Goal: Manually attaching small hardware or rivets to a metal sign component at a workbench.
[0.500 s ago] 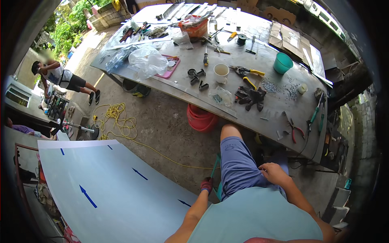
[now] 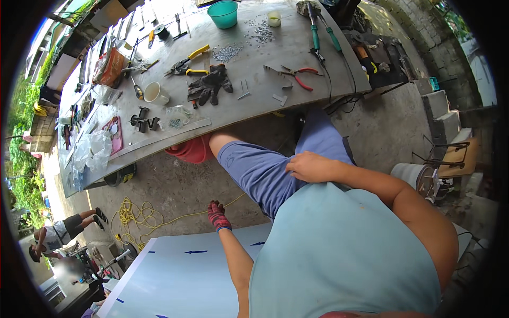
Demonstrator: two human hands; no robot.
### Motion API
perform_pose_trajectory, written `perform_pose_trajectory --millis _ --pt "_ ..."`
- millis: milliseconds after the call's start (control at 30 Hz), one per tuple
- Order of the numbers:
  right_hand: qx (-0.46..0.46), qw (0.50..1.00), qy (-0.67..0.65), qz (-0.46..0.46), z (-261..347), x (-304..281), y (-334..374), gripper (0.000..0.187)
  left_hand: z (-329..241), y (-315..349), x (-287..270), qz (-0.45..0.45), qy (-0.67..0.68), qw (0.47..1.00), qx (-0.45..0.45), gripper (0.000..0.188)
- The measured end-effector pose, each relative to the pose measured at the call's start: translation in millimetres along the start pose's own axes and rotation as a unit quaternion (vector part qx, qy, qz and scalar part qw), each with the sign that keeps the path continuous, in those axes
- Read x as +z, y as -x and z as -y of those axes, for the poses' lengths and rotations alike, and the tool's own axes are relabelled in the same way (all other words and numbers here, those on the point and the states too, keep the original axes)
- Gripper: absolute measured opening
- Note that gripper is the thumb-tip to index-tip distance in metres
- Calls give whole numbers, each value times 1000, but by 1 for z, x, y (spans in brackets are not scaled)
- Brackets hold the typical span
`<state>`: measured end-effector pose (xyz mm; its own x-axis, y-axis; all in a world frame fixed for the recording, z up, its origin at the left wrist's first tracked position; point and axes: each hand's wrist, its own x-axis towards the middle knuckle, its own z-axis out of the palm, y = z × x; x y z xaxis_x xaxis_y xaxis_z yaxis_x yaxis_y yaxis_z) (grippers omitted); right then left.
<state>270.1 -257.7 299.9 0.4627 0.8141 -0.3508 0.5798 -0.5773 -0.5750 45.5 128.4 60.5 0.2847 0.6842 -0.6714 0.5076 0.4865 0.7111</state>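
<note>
Head view. Left hand, in a red-and-grey knitted glove: hanging over the floor just beyond a large pale-blue flat sheet marked with dark-blue arrows; grip relaxing loosely, nothing showing in it. The sheet is lying at the person's left, forearm and torso covering part of it.

Right hand, bare: resting on the blue-violet fabric shorts at the lap, fingers curling; whether its grip is pinching the cloth cannot be told.

Surroundings: a wide grey tabletop is standing ahead, its near edge overhanging a red plastic bucket. Upon it are lying red-handled metal pliers, yellow-and-black-handled cutters and a black fabric glove; a cream cylindrical mug and a green round plastic tub are standing farther off, small silver metal pieces scattering between tub and glove.

In the way: the person's bent legs, filling the space between tabletop and torso; a tangled yellow cable, trailing over the floor past the gloved hand.
</note>
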Motion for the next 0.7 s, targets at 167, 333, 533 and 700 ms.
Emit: perform_pose_trajectory --millis 167,333,533,700 --pt "26 996 -43 -72 -28 -5 16 21 -105 40 63 49 -18 990 128 30" --pt "50 980 -94 -165 -71 -20 21 18 -149 96 150 86 -24 979 185 27" --pt "156 902 -143 -377 -162 -70 -13 13 -162 141 216 197 -71 952 222 28" --pt "176 885 -131 -410 -196 -82 -57 12 -175 157 235 214 -90 935 268 30"
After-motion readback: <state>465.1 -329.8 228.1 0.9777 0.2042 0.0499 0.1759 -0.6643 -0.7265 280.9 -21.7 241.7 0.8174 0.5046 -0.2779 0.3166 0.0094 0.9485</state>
